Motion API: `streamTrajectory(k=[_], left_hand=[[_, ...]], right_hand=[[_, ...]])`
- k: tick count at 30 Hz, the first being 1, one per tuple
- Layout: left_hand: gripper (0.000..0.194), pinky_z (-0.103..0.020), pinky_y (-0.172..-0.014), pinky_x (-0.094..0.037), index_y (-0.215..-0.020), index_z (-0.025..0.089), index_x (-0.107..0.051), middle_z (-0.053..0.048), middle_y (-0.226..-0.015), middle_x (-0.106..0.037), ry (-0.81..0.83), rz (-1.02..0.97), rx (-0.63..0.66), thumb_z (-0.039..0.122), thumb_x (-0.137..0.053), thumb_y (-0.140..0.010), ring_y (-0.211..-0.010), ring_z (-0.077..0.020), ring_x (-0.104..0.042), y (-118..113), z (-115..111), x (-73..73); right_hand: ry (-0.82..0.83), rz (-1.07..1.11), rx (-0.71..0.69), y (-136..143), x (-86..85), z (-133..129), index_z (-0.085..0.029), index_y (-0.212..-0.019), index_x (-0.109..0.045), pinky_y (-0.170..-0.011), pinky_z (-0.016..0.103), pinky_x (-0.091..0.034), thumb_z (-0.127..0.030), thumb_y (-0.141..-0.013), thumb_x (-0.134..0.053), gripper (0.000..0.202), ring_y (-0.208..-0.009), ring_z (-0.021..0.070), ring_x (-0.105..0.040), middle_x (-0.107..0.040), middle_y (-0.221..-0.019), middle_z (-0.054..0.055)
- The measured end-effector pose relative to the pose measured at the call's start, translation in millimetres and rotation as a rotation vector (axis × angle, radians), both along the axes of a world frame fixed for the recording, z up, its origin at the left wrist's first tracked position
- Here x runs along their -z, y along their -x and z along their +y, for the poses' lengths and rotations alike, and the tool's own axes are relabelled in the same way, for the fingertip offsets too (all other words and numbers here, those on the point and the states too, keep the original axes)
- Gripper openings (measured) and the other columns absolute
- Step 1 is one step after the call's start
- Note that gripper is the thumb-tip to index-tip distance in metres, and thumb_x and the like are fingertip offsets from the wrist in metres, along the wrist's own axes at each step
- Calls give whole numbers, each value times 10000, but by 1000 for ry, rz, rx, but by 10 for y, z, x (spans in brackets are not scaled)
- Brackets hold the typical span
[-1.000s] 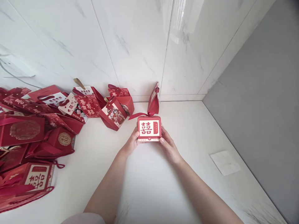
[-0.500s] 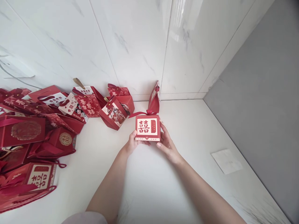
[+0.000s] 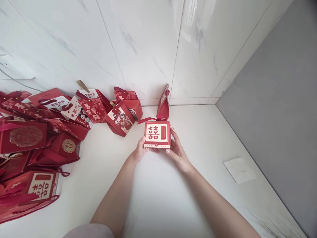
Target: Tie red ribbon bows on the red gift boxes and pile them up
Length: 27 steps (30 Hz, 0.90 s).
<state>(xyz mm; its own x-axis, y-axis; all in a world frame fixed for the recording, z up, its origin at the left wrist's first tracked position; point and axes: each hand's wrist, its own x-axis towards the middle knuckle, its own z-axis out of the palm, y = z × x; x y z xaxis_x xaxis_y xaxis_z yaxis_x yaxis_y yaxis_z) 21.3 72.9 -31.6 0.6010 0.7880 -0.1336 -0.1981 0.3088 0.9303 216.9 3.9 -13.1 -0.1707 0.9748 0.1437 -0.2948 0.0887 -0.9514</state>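
Note:
Between my two hands is a red and white gift box [image 3: 157, 135] with a large red Chinese character on its face. My left hand [image 3: 140, 151] grips its lower left corner, thumb at the side and fingers underneath. At the lower right, my right hand [image 3: 178, 155] has its thumb near the bottom edge and fingers behind, by a gold twisted cord [image 3: 174, 131]. A red ribbon [image 3: 148, 119] sticks out behind the box to the left. Just beyond stands a narrow red gift box [image 3: 163, 107] near the wall.
A heap of red gift boxes [image 3: 27, 135] covers the left side. Two more red boxes [image 3: 120, 119] stand closer to the middle. A thin white square [image 3: 239, 170] lies on the white tabletop [image 3: 203, 138] at right. Marble-patterned wall tiles [image 3: 148, 46] rise behind.
The held box sits very slightly higher and further right in view, still in both hands. The whole view has shifted a little; the grip looks the same.

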Motion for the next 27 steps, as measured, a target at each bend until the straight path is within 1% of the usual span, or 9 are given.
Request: streamTrajectory(k=[3,9,13,18,22,27], left_hand=[[744,-481,-832,-500,-1019,103,-681,-170,-898,-744,5,6,-3,742,-366,-803,-914,-350,-686,-6,6,-6],[722,-470,-813,-504,-969,120,-691,-154,-864,-749,19,2,-19,753,-398,-784,-883,-343,-691,-20,-4,-38],[706,-468,-820,-502,-994,123,-690,-158,-900,-746,17,-15,-26,735,-400,-799,-916,-342,-685,-20,-13,-37],[668,-467,-832,-503,-1062,129,-671,-156,-940,-744,25,-50,-35,695,-408,-825,-961,-339,-672,-17,-22,-40],[691,-470,-834,-507,-1099,128,-658,-160,-963,-743,14,-44,-33,707,-409,-817,-956,-339,-675,-24,-26,-55],[706,-474,-840,-503,-1086,119,-668,-159,-924,-745,17,-46,-15,720,-424,-806,-943,-343,-680,-27,-27,-60]], right_hand=[[-3,-20,11,1,20,2,-352,-1539,-122,-1091,494,-424,-509,-849,-647,880,-1342,285,-467,-395,-1518,79],[3,-3,6,-4,29,8,-358,-1538,-123,-1097,494,-415,-502,-844,-657,888,-1343,285,-468,-414,-1502,80],[7,-43,17,1,11,3,-371,-1538,-121,-1086,499,-424,-547,-842,-636,883,-1315,289,-493,-456,-1469,74],[12,-55,26,10,7,2,-365,-1540,-124,-1087,496,-423,-563,-837,-632,889,-1306,287,-499,-446,-1474,74],[12,-51,23,5,0,0,-369,-1539,-133,-1097,503,-407,-547,-842,-636,878,-1306,289,-497,-466,-1455,75],[20,-38,20,3,-10,-8,-372,-1534,-143,-1109,500,-397,-514,-858,-634,848,-1284,278,-520,-496,-1417,75]])
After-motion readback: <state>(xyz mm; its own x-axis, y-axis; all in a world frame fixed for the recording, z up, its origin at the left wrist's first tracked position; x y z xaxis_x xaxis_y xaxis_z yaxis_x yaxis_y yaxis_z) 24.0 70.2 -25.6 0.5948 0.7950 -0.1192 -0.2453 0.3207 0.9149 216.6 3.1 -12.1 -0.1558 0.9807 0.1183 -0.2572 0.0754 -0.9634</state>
